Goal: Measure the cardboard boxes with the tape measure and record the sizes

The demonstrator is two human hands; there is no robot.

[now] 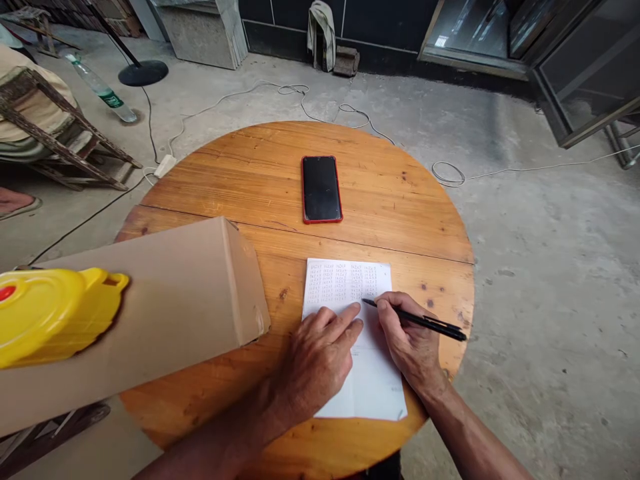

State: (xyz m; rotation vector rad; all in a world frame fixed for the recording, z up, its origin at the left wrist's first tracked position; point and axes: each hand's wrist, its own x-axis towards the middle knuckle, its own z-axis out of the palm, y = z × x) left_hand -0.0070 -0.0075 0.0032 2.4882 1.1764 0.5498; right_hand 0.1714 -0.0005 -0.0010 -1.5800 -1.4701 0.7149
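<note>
A white sheet of paper lies on the round wooden table, its upper half covered with rows of small handwritten figures. My right hand grips a black pen, whose tip is at the lower right end of the written rows. Flat on the left side of the sheet rests my left hand, fingers stretched toward the pen tip and holding nothing. Beyond the paper lies a phone with a dark screen and a red case edge.
A cardboard box covers the table's left side, with a yellow plastic object on it. Cables run across the concrete floor. At the left are a wooden chair, a plastic bottle and another person's foot.
</note>
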